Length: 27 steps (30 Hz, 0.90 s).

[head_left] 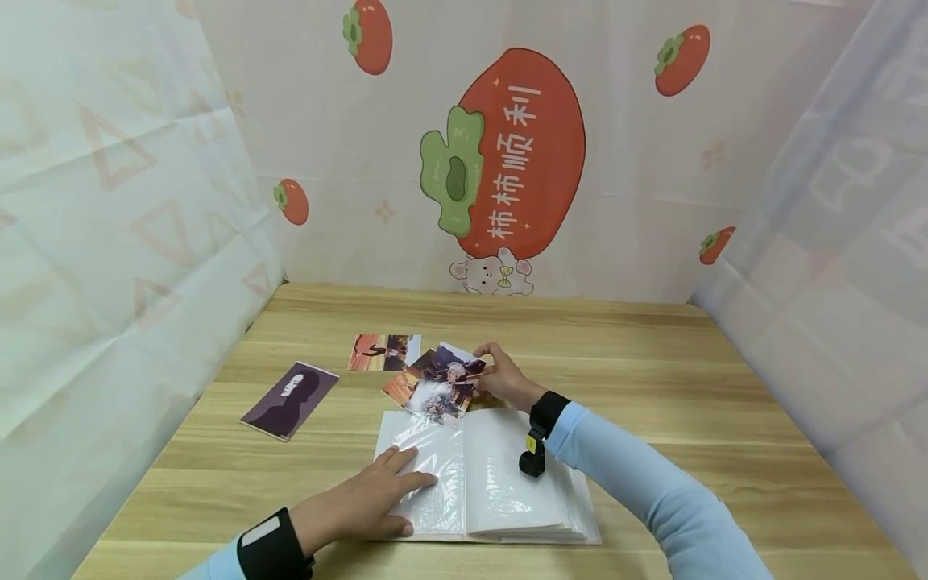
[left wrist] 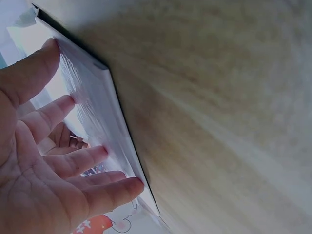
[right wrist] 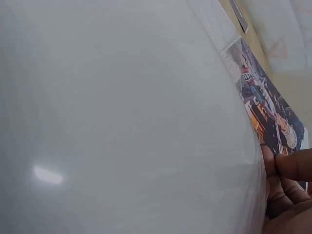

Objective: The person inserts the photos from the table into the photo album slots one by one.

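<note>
A photo album with clear plastic sleeves lies spread on the table. My left hand rests on its left page with fingers spread; the left wrist view shows the fingertips on the plastic near the album's edge. Just past the album's top edge, my right hand pinches the right side of a colourful illustrated photo card between thumb and fingers. In the right wrist view the thumb lies over that card's edge. The card's lower part overlaps the top of the left page.
Behind the held card, an orange-toned card is partly hidden. Another orange and dark card lies farther back, and a purple card with a dark silhouette lies left. Printed cloth walls enclose the wooden table.
</note>
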### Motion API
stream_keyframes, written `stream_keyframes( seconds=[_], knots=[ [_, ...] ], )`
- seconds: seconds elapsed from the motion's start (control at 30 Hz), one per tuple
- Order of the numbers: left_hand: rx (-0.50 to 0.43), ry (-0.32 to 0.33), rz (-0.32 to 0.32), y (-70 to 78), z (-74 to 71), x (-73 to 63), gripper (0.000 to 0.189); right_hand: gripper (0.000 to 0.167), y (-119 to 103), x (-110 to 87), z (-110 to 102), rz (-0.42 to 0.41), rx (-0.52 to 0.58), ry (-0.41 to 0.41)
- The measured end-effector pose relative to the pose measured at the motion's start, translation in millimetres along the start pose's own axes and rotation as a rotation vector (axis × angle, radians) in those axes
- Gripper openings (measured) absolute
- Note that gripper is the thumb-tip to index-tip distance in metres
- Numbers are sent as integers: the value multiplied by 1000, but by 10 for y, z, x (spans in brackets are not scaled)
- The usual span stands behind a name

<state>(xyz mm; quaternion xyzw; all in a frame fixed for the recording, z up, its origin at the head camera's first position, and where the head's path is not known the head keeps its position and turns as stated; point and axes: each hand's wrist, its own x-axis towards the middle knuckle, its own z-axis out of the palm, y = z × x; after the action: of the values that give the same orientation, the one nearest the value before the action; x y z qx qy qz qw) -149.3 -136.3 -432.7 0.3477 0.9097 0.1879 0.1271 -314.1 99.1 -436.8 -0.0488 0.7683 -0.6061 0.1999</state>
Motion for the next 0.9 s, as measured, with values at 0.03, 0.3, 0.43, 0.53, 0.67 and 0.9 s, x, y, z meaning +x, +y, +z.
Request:
stream_keyframes(
  seconds=[0.03,0.3,0.43,0.53,0.67,0.9],
  knots=[
    [-1,-2,-1,-3,2,5,57,49,3,-1,-2,9,13,7],
    [8,14,12,-17,12,17,56,48,16,-45,9,-13,3,-62],
    [4,21,15,-17,15,16,56,47,39,-59,29,-49,-50,-121],
    [3,27,25,-25,19,14,56,46,49,-63,49,-74,-78,-148],
    [-5,30,32,-34,25,5,56,47,60,-62,72,-98,-124,-171],
    [-14,24,26,-42,29,3,56,49,101,-48,92,-157,-160,-200]
  ],
)
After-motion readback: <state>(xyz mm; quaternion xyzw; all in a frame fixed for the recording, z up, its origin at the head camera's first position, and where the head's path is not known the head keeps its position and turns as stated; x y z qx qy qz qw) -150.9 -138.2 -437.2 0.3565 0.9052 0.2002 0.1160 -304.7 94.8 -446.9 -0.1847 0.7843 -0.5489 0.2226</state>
